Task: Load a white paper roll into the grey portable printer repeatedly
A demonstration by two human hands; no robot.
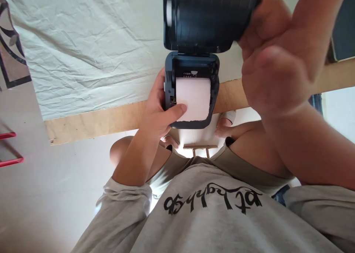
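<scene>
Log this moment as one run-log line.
left hand: grips printer, thumb on paper roll | right hand: holds lid open | white cloth behind

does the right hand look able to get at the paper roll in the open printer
Probably yes: the right hand holds the lid up, leaving the paper roll uncovered, though the left hand's thumb rests on its edge.
</scene>
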